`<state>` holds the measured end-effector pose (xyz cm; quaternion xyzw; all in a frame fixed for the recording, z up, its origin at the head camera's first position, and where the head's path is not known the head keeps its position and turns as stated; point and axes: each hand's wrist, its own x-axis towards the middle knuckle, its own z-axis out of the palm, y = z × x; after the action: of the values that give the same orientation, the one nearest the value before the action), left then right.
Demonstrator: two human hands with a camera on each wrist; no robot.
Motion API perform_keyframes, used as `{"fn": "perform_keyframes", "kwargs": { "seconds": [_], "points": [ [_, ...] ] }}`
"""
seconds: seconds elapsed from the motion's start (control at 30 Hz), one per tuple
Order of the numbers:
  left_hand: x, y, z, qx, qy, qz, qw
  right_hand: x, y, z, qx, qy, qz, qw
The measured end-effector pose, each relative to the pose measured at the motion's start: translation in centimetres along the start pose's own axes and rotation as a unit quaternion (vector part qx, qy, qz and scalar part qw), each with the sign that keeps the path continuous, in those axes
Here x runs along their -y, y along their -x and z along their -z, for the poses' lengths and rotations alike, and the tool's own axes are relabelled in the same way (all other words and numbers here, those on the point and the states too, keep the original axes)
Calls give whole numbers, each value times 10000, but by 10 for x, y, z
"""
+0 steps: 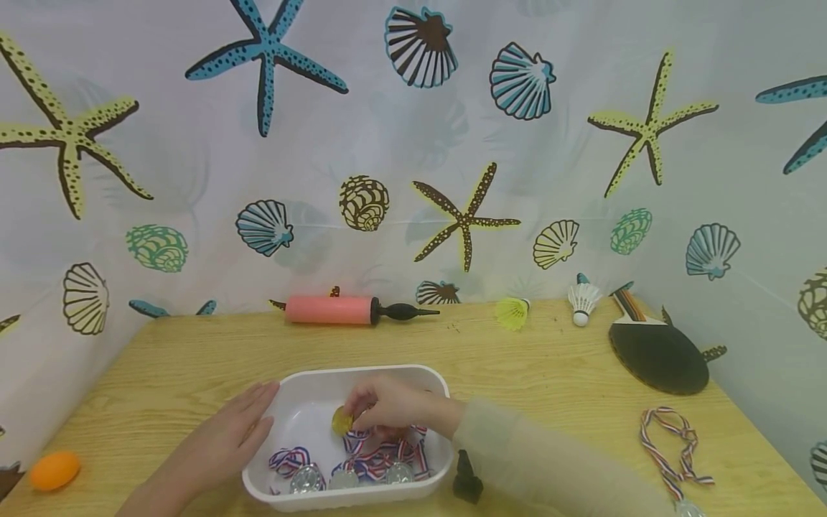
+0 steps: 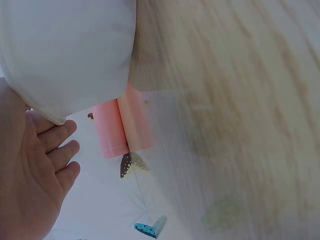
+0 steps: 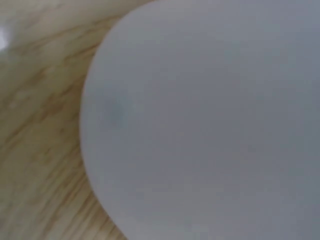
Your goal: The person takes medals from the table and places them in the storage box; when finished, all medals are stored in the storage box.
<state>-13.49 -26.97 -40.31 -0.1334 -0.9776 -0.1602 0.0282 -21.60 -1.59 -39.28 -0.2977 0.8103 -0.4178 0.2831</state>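
Note:
A white plastic tub [image 1: 349,372] on the wooden table holds several silver medals [image 1: 307,479] with red, white and blue ribbons [image 1: 377,463]. My right hand [image 1: 394,403] reaches inside, pinching a gold medal [image 1: 340,422] by its edge between thumb and fingers. My left hand [image 1: 222,438] rests against the tub's left rim with its fingers extended. From the left wrist view, the fingertips of that hand [image 2: 30,170] touch the rim of the tub [image 2: 70,50]. Only the outer wall of the tub [image 3: 200,120] and some tabletop fill the right wrist view; the right hand is hidden there.
At the back lie a pink hand pump [image 1: 329,310], a yellow shuttlecock [image 1: 512,313] and a white shuttlecock [image 1: 583,300]. A black table tennis bat [image 1: 659,357] and a ribboned silver medal [image 1: 688,508] are right. An orange ball [image 1: 54,471] sits left; a small black object [image 1: 466,480] is beside the tub.

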Motion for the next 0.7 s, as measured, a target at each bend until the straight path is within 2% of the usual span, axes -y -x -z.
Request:
{"fn": "perform_keyframes", "kwargs": {
  "seconds": [0.2, 0.47, 0.63, 0.7],
  "points": [
    [0, 1, 0, 13, 14, 0, 10000, -2, -1, -4, -168, 438, 115, 9988],
    [0, 1, 0, -5, 40, -17, 10000, -6, -2, -6, -28, 518, -2, 9987],
    [1, 1, 0, -90, 47, -103, 9999, -6, -2, -9, -153, 954, 26, 9953],
    [1, 2, 0, -122, 41, -125, 9998, -6, -3, -9, -189, 1284, 43, 9915]
  ]
}}
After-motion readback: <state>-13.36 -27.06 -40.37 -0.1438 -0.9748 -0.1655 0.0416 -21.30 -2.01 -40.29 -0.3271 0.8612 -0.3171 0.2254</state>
